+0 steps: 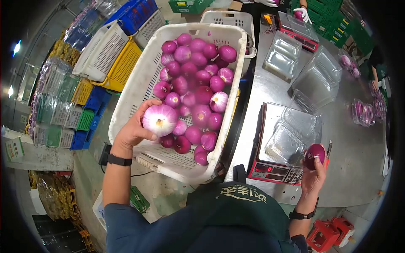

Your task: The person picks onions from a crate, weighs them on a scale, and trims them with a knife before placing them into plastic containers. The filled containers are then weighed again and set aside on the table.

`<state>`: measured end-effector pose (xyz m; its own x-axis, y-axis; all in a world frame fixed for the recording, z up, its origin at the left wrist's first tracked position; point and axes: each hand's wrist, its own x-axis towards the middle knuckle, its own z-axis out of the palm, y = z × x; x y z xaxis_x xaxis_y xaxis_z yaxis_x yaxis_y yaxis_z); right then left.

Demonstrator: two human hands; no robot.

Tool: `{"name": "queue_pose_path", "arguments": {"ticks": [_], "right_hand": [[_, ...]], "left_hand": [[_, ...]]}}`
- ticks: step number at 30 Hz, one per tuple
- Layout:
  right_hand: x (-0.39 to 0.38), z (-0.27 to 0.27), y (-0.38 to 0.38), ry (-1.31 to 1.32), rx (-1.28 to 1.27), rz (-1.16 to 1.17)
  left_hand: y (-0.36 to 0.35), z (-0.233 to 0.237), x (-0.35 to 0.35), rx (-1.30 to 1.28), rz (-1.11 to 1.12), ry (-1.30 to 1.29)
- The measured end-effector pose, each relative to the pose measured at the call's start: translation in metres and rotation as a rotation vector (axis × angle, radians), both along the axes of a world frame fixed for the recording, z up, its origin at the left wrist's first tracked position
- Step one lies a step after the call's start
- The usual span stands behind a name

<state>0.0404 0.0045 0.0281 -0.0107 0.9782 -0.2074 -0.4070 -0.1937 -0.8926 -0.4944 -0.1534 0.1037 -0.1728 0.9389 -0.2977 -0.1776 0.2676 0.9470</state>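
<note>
My left hand (pixel 137 131) is closed around a large pale purple onion (pixel 160 120), its root end facing up, over the near left part of a white plastic crate (pixel 134 90). Many red onions (pixel 203 95) lie loose in that crate. On the right, my right hand (pixel 315 175) grips a smaller, dark red onion (pixel 315 154) beside a digital scale (pixel 274 170). A clear plastic clamshell box (pixel 291 137) lies opened out on the scale's plate, with no onion seen inside it.
Stacked clear clamshell boxes (pixel 318 78) stand farther up the steel table (pixel 350 164), near a second red scale (pixel 297 36). Packed onions (pixel 363 113) lie at the right. Gloved hands (pixel 304 15) of another person work at the far end. Yellow crates (pixel 122 65) are stacked left.
</note>
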Motion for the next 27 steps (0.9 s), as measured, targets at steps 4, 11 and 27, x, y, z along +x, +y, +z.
{"name": "queue_pose_path", "arguments": {"ticks": [4,11,27], "right_hand": [[0.003,0.005,0.002,0.091,0.021,0.168],[0.006,0.011,0.0,0.246,-0.042,0.277],[0.063,0.006,0.003,0.159,-0.085,0.334]], "left_hand": [[0.006,0.017,0.064,0.192,0.075,-0.231],[0.027,0.013,0.189,0.044,0.558,-0.856],[0.067,-0.033,0.289,0.219,0.146,-0.827]]}}
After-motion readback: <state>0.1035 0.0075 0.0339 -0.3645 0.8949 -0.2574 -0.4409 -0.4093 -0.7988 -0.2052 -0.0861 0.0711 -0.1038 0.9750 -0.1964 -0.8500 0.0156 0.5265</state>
